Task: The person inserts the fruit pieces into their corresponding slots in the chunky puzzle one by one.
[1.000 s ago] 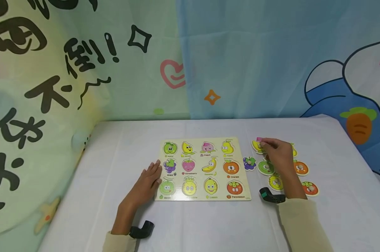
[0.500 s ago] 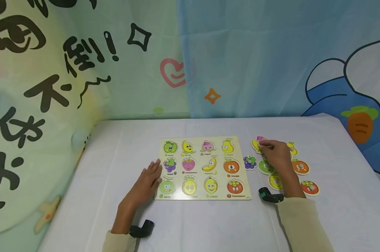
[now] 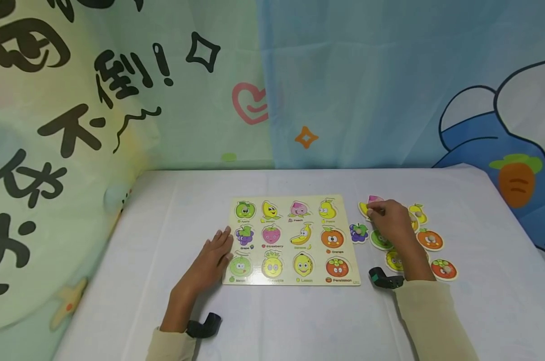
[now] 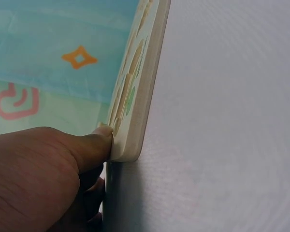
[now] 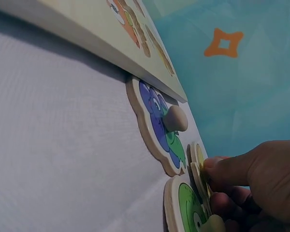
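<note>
A wooden fruit puzzle board (image 3: 284,252) lies on the table with rows of printed fruits. My left hand (image 3: 208,260) rests along its left edge, fingers extended; in the left wrist view the thumb (image 4: 94,145) touches the board's corner. To the right, my right hand (image 3: 395,223) pinches a yellow fruit puzzle piece (image 3: 363,208), mostly hidden by the fingers. The right wrist view shows the thumb (image 5: 232,169) against this yellow piece (image 5: 199,176). Close by are a grape piece (image 3: 359,233) with a wooden knob, a green round piece (image 3: 380,240) and a pink piece (image 3: 374,198).
Right of the hand lie a pear piece (image 3: 418,214), an orange piece (image 3: 430,239) and a persimmon piece (image 3: 443,269). Another yellow piece (image 3: 393,261) sits beside the forearm. White cloth (image 3: 290,321) covers the table; a printed curtain (image 3: 354,90) hangs behind.
My right hand has shifted slightly left, and the yellow piece at its fingertips has moved a little left with it. The left hand and the board stay in place.
</note>
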A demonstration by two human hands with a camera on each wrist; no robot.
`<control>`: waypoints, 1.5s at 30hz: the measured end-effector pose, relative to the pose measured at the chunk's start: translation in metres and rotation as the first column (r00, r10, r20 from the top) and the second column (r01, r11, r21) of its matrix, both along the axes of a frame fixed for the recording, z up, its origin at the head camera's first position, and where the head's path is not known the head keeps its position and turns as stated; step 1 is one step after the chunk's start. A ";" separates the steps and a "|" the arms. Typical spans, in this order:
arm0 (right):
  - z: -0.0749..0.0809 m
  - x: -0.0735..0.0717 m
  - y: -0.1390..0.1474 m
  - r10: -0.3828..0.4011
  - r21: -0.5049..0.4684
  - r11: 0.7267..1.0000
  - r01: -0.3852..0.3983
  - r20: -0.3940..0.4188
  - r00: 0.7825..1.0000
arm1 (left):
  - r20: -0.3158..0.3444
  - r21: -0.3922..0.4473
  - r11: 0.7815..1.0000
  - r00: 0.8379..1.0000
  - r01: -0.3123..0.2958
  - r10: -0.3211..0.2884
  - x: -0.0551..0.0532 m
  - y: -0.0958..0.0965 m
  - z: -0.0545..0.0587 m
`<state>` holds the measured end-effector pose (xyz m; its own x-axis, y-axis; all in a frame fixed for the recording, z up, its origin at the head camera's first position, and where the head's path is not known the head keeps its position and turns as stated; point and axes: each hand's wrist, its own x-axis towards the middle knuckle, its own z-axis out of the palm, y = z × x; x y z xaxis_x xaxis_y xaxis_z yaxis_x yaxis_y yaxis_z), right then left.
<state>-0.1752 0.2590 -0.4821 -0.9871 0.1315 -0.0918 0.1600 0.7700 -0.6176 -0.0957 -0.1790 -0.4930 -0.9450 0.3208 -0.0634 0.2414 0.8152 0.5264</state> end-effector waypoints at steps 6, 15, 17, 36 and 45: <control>-0.001 -0.001 -0.003 -0.014 -0.007 1.000 0.014 -0.025 1.000 | 0.022 0.024 1.000 1.000 -0.007 0.007 -0.001 -0.001 -0.001; 0.005 -0.004 -0.012 -0.021 -0.064 0.998 0.014 -0.101 0.995 | 0.043 0.037 0.999 0.999 -0.015 0.013 -0.001 -0.001 0.000; 0.007 -0.005 -0.015 -0.032 -0.093 0.995 0.020 -0.122 0.992 | 0.049 0.036 0.999 0.999 -0.016 0.014 -0.001 0.000 0.001; -0.037 -0.040 -0.052 -0.038 -0.340 0.939 -0.045 -0.233 0.972 | 0.048 0.048 0.999 0.999 -0.022 0.019 -0.003 -0.001 0.000; -0.031 -0.036 -0.074 -0.037 -0.416 0.907 -0.060 -0.222 0.974 | 0.043 0.043 0.999 0.999 -0.021 0.019 -0.001 -0.001 -0.001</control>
